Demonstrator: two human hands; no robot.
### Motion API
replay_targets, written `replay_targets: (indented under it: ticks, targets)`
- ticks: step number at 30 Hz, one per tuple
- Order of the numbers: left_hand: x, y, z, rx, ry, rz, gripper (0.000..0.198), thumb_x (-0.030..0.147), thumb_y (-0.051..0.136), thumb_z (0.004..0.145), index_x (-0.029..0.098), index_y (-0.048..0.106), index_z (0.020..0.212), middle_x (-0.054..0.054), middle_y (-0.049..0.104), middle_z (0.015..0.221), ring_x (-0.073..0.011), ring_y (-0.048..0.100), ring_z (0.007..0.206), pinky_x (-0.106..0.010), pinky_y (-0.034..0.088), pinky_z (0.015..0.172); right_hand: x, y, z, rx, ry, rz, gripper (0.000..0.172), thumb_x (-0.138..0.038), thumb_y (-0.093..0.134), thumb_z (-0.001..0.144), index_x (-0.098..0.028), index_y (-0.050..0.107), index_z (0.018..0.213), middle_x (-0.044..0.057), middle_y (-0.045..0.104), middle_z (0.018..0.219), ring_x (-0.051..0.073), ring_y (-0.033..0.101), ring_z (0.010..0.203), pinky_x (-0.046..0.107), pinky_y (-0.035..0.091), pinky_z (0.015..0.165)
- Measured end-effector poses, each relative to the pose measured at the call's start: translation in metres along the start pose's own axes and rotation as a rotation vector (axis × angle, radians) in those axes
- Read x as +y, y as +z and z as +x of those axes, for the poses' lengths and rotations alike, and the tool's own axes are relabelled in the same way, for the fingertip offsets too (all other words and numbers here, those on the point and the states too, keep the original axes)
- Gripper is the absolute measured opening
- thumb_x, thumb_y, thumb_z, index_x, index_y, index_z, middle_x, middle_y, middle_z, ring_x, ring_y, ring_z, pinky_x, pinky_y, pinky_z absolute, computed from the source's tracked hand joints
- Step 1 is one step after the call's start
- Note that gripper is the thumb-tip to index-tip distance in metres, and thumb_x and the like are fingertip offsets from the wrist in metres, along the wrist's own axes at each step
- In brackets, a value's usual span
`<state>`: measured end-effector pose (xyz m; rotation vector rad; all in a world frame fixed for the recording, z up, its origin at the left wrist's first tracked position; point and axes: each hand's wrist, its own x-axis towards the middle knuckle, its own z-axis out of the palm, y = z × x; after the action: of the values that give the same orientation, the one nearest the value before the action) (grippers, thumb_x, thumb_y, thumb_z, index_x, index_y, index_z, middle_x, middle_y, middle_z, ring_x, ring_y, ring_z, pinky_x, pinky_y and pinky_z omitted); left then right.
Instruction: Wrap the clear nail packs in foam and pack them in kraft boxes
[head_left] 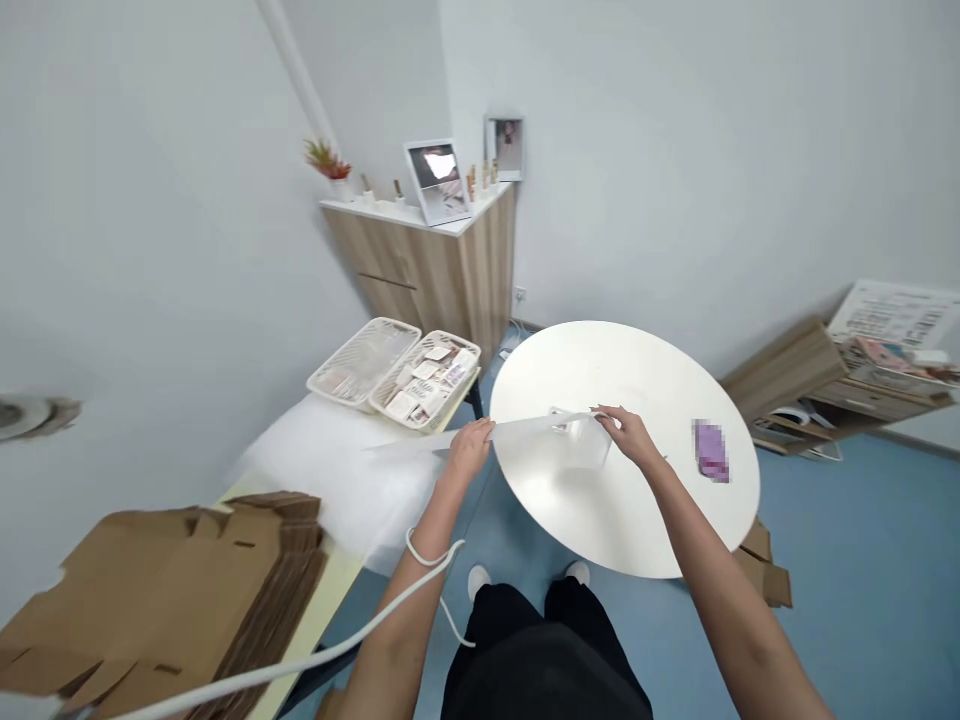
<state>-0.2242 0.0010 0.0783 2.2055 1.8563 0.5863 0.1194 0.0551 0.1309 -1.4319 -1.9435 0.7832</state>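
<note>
A thin, white, partly see-through sheet (529,428) is stretched between my two hands, its left end hanging near the side table. My left hand (471,450) grips its edge with closed fingers, in the gap between the two tables. Over the round white table (622,360), my right hand (628,436) pinches the other end. Below the sheet, close to my right hand, is a pale, clear-looking shape that I cannot make out. A heap of similar white sheets (315,475) lies on the side table to the left.
Flattened cardboard boxes (180,570) are stacked at the lower left. Two white baskets (426,380) with cards and packets stand behind the sheets. A blurred purple item (710,450) lies on the round table's right. A white cable (330,655) runs across my left forearm.
</note>
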Motion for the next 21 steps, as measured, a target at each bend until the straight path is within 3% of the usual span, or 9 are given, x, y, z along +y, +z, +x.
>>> replay_targets:
  ticks: [4,7,9,12,16,18,21]
  targets:
    - [0.074,0.015,0.058,-0.099,0.050,0.117,0.026,0.009,0.050,0.085,0.017,0.070,0.098,-0.011,0.071,0.106,-0.0242,0.061,0.109,-0.039,0.048,0.097,0.050,-0.072,-0.020,0.158,0.129,-0.028,0.035,-0.045,0.049,0.087,-0.025,0.071,0.105,0.005,0.072,0.111,0.024,0.065,0.098,0.040,0.048,0.089]
    - [0.123,0.026,0.092,-0.112,0.010,0.224,0.025,0.011,0.045,0.088,0.016,0.069,0.082,-0.013,0.069,0.093,-0.0273,0.062,0.101,-0.037,0.050,0.084,0.081,-0.115,-0.034,0.249,0.192,-0.075,0.036,-0.045,0.046,0.088,-0.023,0.071,0.101,0.004,0.074,0.095,0.020,0.064,0.076,0.033,0.049,0.075]
    - [0.153,0.036,0.110,-0.108,-0.015,0.239,0.026,0.010,0.042,0.089,0.017,0.067,0.083,-0.012,0.068,0.090,-0.0256,0.064,0.091,-0.035,0.050,0.076,0.097,-0.137,-0.042,0.309,0.207,-0.097,0.036,-0.044,0.045,0.089,-0.022,0.071,0.098,0.003,0.074,0.088,0.019,0.061,0.071,0.030,0.047,0.071]
    - [0.191,0.049,0.135,-0.038,-0.023,0.156,0.025,0.012,0.042,0.090,0.019,0.065,0.092,-0.009,0.067,0.091,-0.0228,0.065,0.083,-0.033,0.051,0.073,0.113,-0.161,-0.051,0.414,0.211,-0.100,0.036,-0.043,0.044,0.089,-0.022,0.071,0.099,0.004,0.074,0.094,0.018,0.061,0.071,0.030,0.046,0.070]
    - [0.228,0.062,0.168,0.191,0.097,-0.138,0.030,0.011,0.042,0.088,0.019,0.061,0.110,-0.010,0.064,0.115,-0.0234,0.062,0.106,-0.035,0.050,0.089,0.120,-0.183,-0.055,0.564,0.214,-0.085,0.036,-0.040,0.042,0.089,-0.023,0.070,0.105,0.005,0.073,0.105,0.019,0.063,0.073,0.031,0.048,0.067]
    - [0.243,0.067,0.184,0.269,0.187,-0.270,0.034,0.011,0.042,0.088,0.019,0.057,0.118,-0.011,0.058,0.128,-0.0233,0.056,0.119,-0.038,0.047,0.098,0.121,-0.193,-0.058,0.640,0.172,-0.095,0.036,-0.037,0.042,0.089,-0.022,0.069,0.106,0.006,0.072,0.109,0.022,0.066,0.086,0.033,0.051,0.073]
    - [0.264,0.078,0.205,0.270,0.272,-0.403,0.034,0.013,0.043,0.089,0.020,0.054,0.120,-0.011,0.052,0.136,-0.0231,0.050,0.127,-0.040,0.044,0.104,0.122,-0.201,-0.069,0.725,0.068,-0.131,0.032,-0.030,0.044,0.088,-0.021,0.068,0.107,0.007,0.070,0.115,0.023,0.064,0.106,0.039,0.051,0.089]
